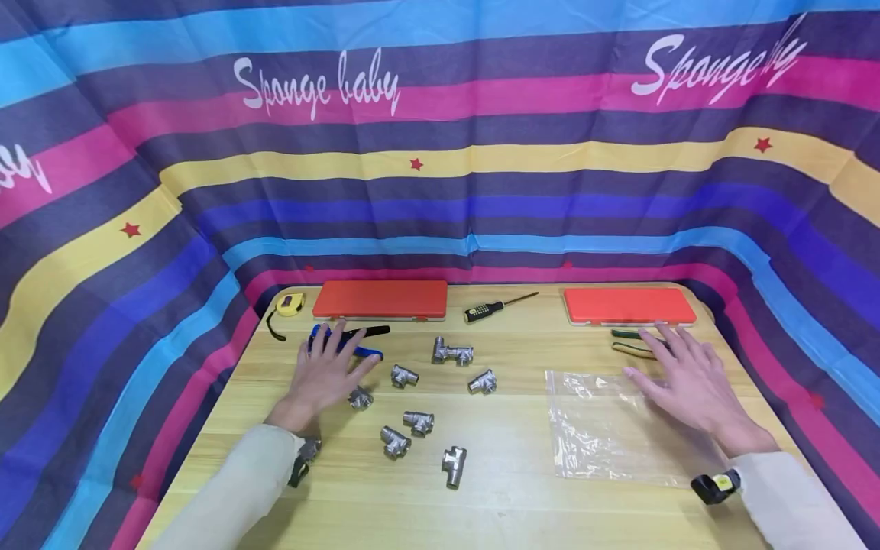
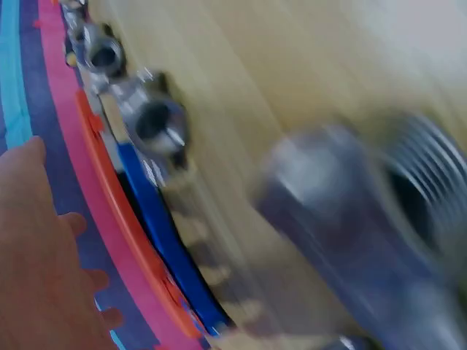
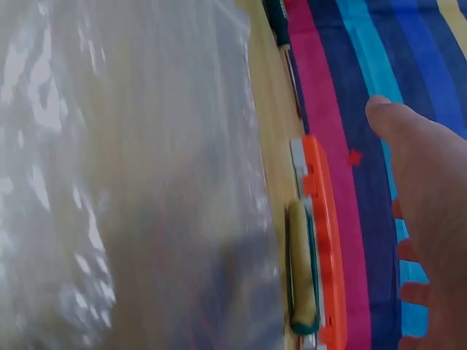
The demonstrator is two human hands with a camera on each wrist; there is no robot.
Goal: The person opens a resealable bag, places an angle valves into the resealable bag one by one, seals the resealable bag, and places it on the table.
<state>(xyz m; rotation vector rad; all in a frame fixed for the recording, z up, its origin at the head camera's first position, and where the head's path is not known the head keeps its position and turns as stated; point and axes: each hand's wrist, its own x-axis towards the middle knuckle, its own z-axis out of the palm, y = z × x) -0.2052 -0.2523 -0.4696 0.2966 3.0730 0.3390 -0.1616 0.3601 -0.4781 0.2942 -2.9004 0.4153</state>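
Metal pipe fittings [image 1: 418, 422] are lying loose between the flat, empty left hand [image 1: 323, 374] and right hand [image 1: 690, 380], the latter spreading over a plastic bag [image 1: 605, 428].

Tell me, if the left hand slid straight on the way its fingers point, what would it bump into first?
Probably the blue-handled pliers, right at the left hand's fingertips; then the orange case.

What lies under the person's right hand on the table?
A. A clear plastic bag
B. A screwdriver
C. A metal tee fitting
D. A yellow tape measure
A: the right hand, fingers spread, hovers over or rests on the far edge of the clear plastic bag; the right wrist view shows it too.
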